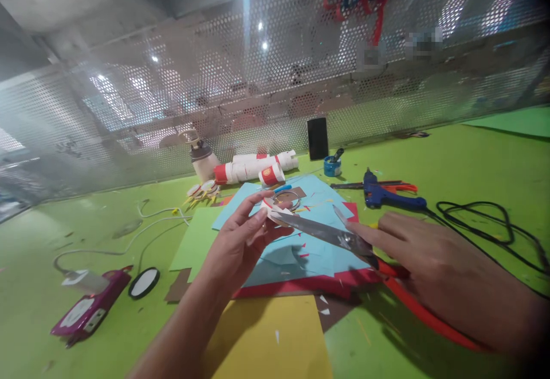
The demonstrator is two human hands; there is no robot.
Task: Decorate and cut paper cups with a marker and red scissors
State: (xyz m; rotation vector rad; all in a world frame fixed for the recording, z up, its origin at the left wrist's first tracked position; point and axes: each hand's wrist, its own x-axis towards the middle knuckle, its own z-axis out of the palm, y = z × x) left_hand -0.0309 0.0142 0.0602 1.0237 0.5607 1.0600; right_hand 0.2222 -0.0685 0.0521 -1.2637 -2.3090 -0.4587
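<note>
Between the fingers and thumb of my left hand (247, 224) is a small white piece with a bit of red, which looks like part of a paper cup (270, 209). My right hand (423, 253) grips red-handled scissors (326, 234), index finger stretched along them. Their blades are spread apart, and the tip of the lower blade reaches the white piece. Whether it is cutting into it I cannot tell. Below both hands lie light blue paper sheets (275, 267) with small red and white scraps. A wire ring (289, 195) lies just behind the left fingers.
White and red paper cups (253, 170) lie stacked behind, beside a spray bottle (204, 158). On the right are a blue glue gun (389, 195) and its black cord (485, 218). A purple power strip (92, 301) and a round black-rimmed disc (144, 282) are at left.
</note>
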